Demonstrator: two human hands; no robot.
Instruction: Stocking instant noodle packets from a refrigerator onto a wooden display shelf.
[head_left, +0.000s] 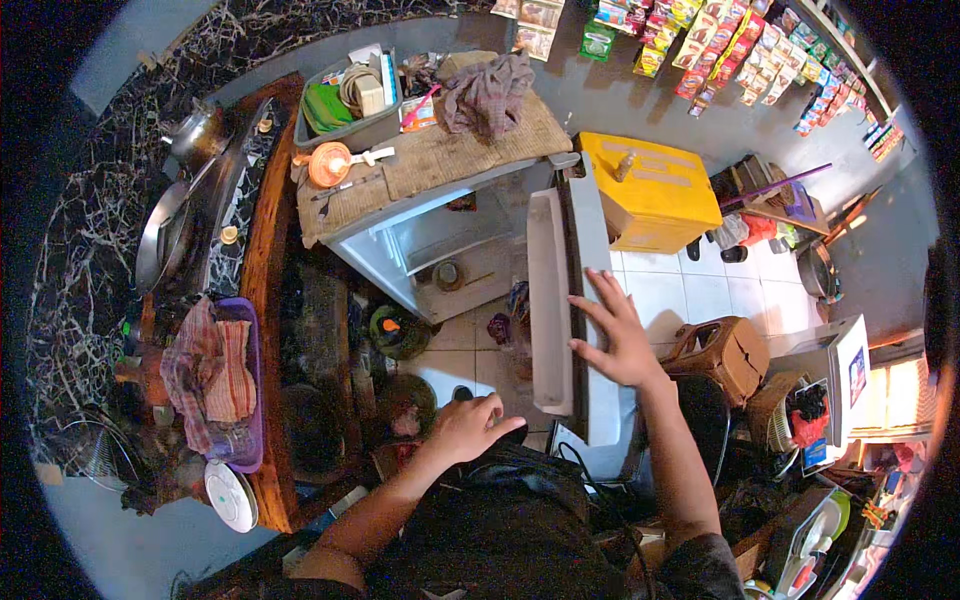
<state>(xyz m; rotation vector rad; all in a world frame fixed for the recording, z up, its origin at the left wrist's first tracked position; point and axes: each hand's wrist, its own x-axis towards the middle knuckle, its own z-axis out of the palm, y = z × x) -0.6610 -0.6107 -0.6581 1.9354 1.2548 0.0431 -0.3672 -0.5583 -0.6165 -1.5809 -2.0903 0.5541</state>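
Observation:
A small refrigerator (495, 225) stands before me with its door (589, 225) swung out to the right. My right hand (619, 334) lies against the outer face and edge of that door, fingers spread. On the door's inner side runs a pale shelf bin (547, 300). Inside the cabinet a small round container (448, 276) sits low down. My left hand (466, 427) hovers near my body, left of the door, with loosely bent fingers, thumb apart and nothing held. The tiled floor (454, 334) shows below the cabinet.
A mat (420, 176) on the refrigerator bears a grey basket (307, 135), a crumpled cloth (487, 94) and a fork (324, 210). Left is a wood-edged counter (266, 225) with a purple tray (255, 390). Right are a yellow box (652, 199) and a brown bag (724, 356). Sachets (720, 45) hang behind.

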